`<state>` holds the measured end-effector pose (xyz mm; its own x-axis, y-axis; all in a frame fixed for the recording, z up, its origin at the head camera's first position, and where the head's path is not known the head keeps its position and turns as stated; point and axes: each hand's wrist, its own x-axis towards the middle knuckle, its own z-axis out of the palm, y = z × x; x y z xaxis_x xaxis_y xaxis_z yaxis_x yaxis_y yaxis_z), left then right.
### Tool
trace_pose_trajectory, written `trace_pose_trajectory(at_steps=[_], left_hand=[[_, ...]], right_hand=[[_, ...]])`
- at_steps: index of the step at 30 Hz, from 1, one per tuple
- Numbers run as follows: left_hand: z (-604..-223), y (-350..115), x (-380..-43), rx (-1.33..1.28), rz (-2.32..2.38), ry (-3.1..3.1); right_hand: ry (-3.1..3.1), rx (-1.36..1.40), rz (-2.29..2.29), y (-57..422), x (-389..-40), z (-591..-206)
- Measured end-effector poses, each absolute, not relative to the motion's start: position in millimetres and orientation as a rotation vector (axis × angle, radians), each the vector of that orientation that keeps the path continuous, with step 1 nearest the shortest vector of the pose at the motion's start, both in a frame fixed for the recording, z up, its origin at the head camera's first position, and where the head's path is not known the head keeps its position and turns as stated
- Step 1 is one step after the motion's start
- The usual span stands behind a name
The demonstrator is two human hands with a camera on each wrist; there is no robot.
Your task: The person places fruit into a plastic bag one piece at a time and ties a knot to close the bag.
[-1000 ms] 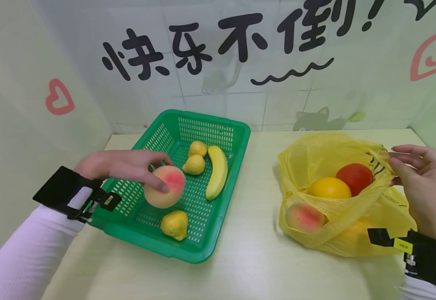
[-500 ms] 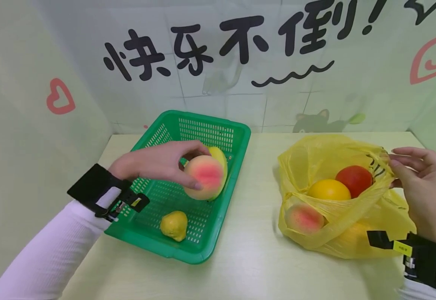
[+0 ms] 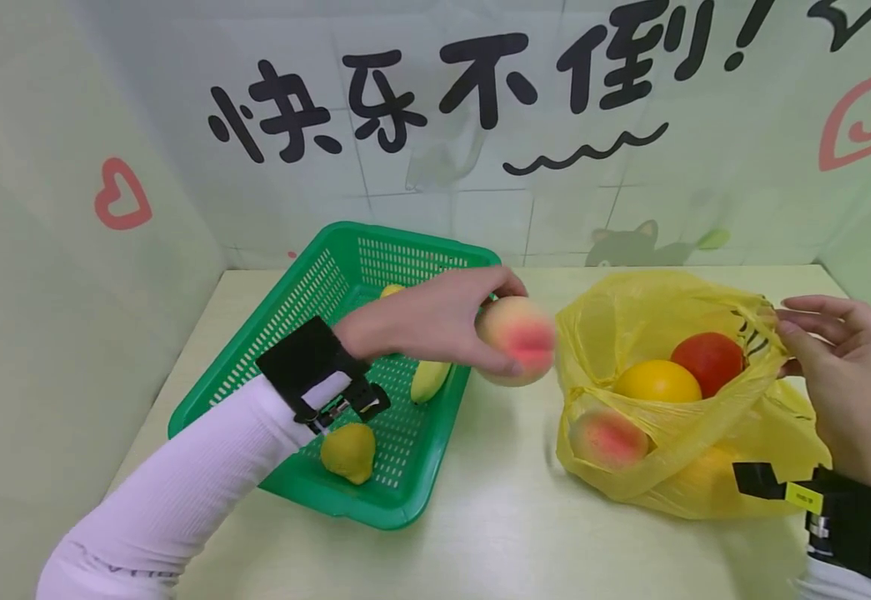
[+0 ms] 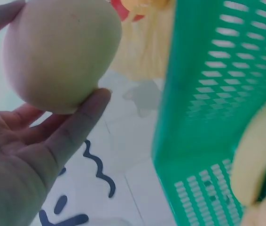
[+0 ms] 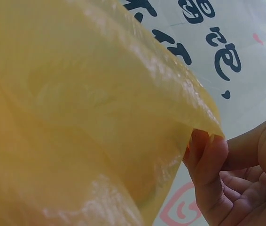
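Left hand (image 3: 446, 317): grips a peach (image 3: 521, 337) between basket (image 3: 438, 450) and bag (image 3: 630, 304).
Right hand (image 3: 843, 362): pinches the bag's edge.
Basket: green; I see a banana (image 3: 429, 382), partly hidden, and lumpy fruit (image 3: 348, 452).
Bag: yellow; red fruit (image 3: 708, 364), orange-yellow fruit (image 3: 658, 382), second peach (image 3: 609, 437) inside.

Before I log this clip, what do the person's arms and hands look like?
Ribbed whitish left sleeve, whitish right sleeve; left camera mount and right camera mount, both black, the right with yellow label; left hand and right hand bare.

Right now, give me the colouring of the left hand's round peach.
The round peach is cream with a pinkish-red blush, clearest in the head view.
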<state>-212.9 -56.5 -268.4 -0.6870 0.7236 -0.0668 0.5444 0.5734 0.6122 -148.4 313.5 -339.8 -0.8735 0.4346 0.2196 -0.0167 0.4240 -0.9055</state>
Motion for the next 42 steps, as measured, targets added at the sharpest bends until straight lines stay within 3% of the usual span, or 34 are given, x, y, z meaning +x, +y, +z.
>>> trace_pose_trajectory(at_steps=[17, 42], left_hand=[[-257.9, 19.5, -223.0, 1.233, 0.748, 2.500], [-283.5, 79.2, -240.8, 1.159, 0.762, 2.446]], right_hand=[[-2.255, -0.390, 1.452, 311.5, -148.1, -339.5], [-2.312, -0.393, 1.412, 315.5, -147.1, -340.9]])
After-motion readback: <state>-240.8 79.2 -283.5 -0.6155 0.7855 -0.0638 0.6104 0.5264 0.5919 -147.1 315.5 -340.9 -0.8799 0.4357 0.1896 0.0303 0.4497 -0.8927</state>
